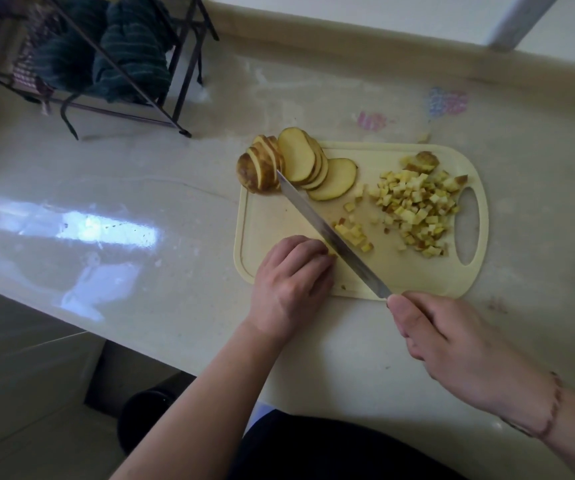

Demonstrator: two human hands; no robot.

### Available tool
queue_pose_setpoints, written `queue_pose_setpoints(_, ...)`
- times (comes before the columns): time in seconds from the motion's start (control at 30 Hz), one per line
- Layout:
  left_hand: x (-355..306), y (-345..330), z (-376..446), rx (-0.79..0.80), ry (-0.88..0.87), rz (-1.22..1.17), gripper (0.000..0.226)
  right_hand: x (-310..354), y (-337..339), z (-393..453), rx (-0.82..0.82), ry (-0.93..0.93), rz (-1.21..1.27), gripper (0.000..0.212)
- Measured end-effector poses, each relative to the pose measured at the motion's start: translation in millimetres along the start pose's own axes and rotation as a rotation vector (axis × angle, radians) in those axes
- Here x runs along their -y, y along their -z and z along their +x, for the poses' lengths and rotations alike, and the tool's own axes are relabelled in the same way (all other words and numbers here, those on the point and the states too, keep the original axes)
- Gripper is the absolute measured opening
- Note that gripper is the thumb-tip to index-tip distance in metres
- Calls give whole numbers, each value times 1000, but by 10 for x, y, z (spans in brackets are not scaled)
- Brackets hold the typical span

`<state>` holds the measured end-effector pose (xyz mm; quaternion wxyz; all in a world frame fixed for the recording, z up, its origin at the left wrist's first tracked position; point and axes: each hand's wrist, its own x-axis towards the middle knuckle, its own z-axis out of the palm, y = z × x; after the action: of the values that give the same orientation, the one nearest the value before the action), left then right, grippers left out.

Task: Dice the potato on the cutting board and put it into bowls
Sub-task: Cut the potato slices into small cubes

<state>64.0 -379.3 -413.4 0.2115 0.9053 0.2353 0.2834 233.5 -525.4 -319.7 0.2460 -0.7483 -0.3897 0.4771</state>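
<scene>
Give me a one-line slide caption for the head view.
Right hand slices potato strips with knife; left hand steadies them on cutting board.

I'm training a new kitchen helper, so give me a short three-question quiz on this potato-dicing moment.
1. True or false: every potato slice on the cutting board has already been diced.
2. Which hand holds the knife? A) left hand B) right hand C) neither
3. Fill in: the big pile of diced potato lies next to the board's oval ____ hole.

Key
1. False: a fanned row of whole slices lies at the board's far left corner.
2. B: the right hand grips the handle, while the left hand holds down the piece being cut.
3. Handle.
</scene>
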Motion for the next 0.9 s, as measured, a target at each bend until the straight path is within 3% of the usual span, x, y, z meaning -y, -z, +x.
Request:
queue_pose_setpoints(0.43, -5, -6, -44, -15, 41, -43, 7, 18, -20, -99, 4, 14, -41, 75)
queue_pose_setpoints(0.9, 1, 4, -25, -30, 35, -34, 5, 26, -75, 148, 17, 26, -69, 54)
